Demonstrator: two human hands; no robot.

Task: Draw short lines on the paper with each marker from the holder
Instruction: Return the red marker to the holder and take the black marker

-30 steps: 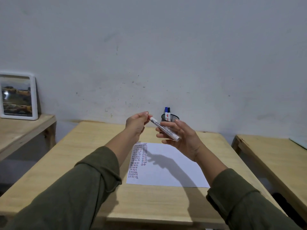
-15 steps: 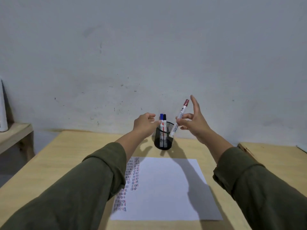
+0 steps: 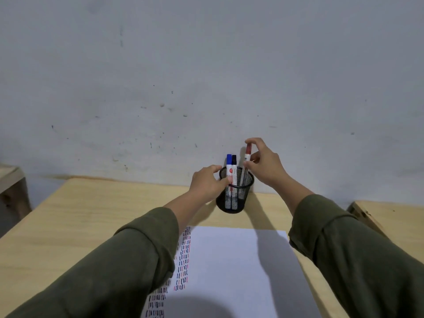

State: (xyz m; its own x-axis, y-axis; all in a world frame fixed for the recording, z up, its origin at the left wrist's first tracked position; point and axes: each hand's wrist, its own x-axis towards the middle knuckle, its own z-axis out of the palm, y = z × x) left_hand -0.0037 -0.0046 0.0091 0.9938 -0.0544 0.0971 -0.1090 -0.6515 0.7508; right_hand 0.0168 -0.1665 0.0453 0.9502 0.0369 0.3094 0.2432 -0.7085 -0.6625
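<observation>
- The red marker (image 3: 245,167), held aloft a moment ago, now stands in the holder (image 3: 236,198), pinched by the right hand (image 3: 263,167).
- The left hand (image 3: 207,185) curls around the holder's rim, steadying it.
- Red's turn looks finished; another marker likely comes next.

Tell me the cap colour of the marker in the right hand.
Red, on the marker in the right hand, head view.

Holder (image 3: 236,198) at table's (image 3: 91,216) far edge, by the wall; paper (image 3: 229,267) before it. Three markers in holder — two (image 3: 231,171) left, one (image 3: 245,166) right. Left hand (image 3: 207,183) left of holder, right hand (image 3: 266,165) right — on that marker.
</observation>
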